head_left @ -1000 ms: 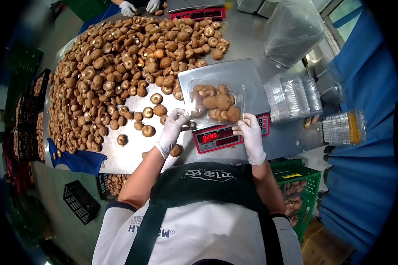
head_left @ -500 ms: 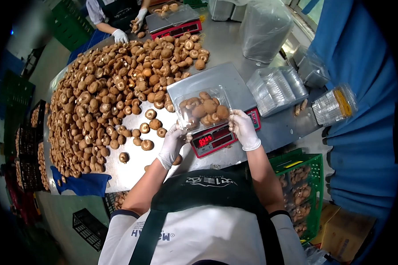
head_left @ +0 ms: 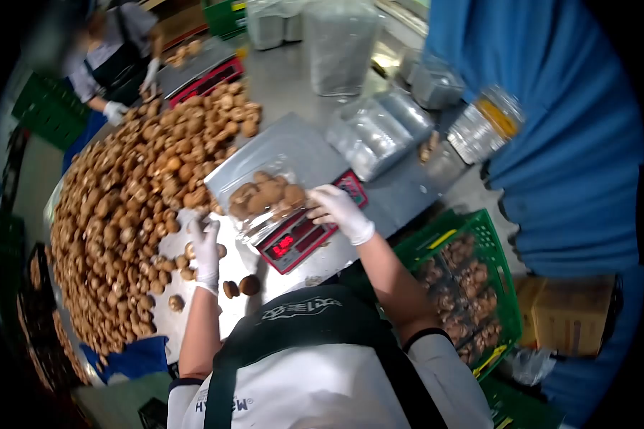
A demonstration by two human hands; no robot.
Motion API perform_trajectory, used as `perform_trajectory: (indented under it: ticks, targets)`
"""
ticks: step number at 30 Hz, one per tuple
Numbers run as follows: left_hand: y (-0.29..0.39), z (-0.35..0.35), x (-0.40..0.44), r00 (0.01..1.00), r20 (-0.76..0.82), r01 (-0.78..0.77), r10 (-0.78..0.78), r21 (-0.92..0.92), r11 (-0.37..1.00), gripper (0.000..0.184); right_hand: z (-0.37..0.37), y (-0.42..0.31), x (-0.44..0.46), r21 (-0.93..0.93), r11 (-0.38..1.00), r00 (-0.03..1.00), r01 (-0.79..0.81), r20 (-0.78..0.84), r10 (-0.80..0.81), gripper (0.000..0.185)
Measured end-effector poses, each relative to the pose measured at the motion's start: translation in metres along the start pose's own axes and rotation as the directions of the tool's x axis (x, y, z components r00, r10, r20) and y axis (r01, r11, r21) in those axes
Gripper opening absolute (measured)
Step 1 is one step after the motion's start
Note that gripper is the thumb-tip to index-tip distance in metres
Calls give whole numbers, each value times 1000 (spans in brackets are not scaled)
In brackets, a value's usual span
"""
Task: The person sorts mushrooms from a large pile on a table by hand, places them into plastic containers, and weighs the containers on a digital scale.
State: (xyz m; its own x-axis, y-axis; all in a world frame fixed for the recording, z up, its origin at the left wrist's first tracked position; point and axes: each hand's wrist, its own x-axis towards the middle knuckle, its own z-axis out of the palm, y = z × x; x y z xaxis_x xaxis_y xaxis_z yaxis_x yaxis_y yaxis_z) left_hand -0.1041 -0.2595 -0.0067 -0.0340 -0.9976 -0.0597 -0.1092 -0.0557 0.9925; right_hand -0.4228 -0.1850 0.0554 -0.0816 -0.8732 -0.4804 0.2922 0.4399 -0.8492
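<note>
Your right hand (head_left: 340,212), gloved, is at the edge of a mushroom-filled clear tray (head_left: 272,216) on the scale (head_left: 304,146); your left hand (head_left: 205,248) is over loose mushrooms (head_left: 187,274) beside the heap (head_left: 125,207)

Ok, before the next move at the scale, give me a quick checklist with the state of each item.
1. Filled clear tray positioned over the scale plate: ok.
2. Left hand clear of the tray: ok, it is apart, to the tray's left.
3. Right hand clear of the tray: cannot tell; its fingertips are at the near right corner, contact unclear.
4. Display readable: not ok; lit red, but the digits are blurred.
5. Loose mushrooms near the left hand: ok, several lie on the table.
</note>
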Motion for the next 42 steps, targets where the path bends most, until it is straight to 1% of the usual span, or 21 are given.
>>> perform_trajectory:
  ticks: [3, 5, 7, 9, 11, 14, 17, 19, 21, 22, 23, 24, 25, 27, 31, 34, 35, 37, 39, 40, 42]
  targets:
    - [65, 27, 24, 938, 132, -347, 322, 336, 876, 60, 4, 20, 15, 119, 990, 997, 81, -21, -79, 24]
    - [76, 45, 42, 881, 360, -459, 308, 491, 740, 67, 8, 30, 26, 204, 972, 993, 119, -47, -112, 15]
    - [83, 53, 49, 869, 490, -364, 68, 539, 759, 73, 11, 30, 28, 232, 958, 985, 168, -64, -157, 10]
    - [110, 53, 51, 796, 538, 37, -277, 414, 910, 75, 6, 18, 17, 118, 940, 947, 319, -69, -313, 10]
    - [120, 51, 51, 696, 659, 66, -285, 337, 939, 81, -1, -16, -11, 39, 907, 905, 418, 66, -420, 11]
    - [103, 62, 36, 498, 829, 459, -254, -4, 889, 89, -14, -58, -38, -126, 876, 871, 466, 239, -429, 14]
    - [75, 92, 3, 482, 820, 593, -309, -45, 804, 97, -44, -90, -53, -276, 770, 805, 576, 357, -475, 16]
    - [82, 120, -16, 494, 840, 627, -227, -164, 761, 94, -89, -114, -59, -321, 827, 852, 462, 419, -314, 16]
    - [77, 127, -20, 535, 814, 690, -227, -266, 673, 90, -158, -123, -45, -301, 854, 905, 425, 152, -397, 18]
    - [73, 126, -17, 542, 805, 716, -241, -291, 635, 87, -202, -127, -26, -585, 578, 720, 569, 14, -694, 17]
    - [75, 123, -20, 616, 744, 700, -259, -367, 613, 81, -244, -135, -11, -403, 811, 795, 423, -264, -546, 17]
    - [59, 111, -18, 655, 707, 695, -266, -427, 578, 79, -306, -123, 29, -338, 824, 711, 455, -419, -565, 16]
    - [45, 101, -13, 693, 667, 684, -274, -487, 543, 77, -361, -109, 67, -630, 722, 537, 287, -518, -666, 16]
    - [76, 114, -16, 812, 553, 531, -187, -566, 631, 59, -412, -100, 108, -867, 471, 499, -160, -483, -720, 14]
    - [97, 129, -14, 882, 444, 429, -161, -612, 665, 47, -432, -82, 177, -890, -79, 651, -448, -265, -711, 15]
    - [100, 139, -4, 887, 436, 431, -153, -661, 615, 45, -438, -84, 210, -871, -184, 712, -456, -233, -663, 14]
    - [99, 142, 0, 882, 446, 444, -154, -673, 592, 45, -433, -93, 207, -891, -151, 729, -429, -243, -641, 13]
    - [99, 151, 9, 864, 483, 475, -142, -690, 545, 43, -437, -94, 213, -901, 142, 543, -411, -367, -756, 14]
    - [96, 160, 16, 829, 544, 535, -131, -703, 468, 42, -437, -102, 200, -803, 596, 404, -31, -555, -727, 15]
    - [94, 165, 17, 806, 580, 570, -119, -706, 419, 41, -439, -103, 196, -699, 687, 421, 198, -573, -704, 15]
    - [91, 176, 18, 743, 664, 657, -87, -698, 283, 39, -425, -105, 177, -817, 576, 465, 12, -505, -727, 14]
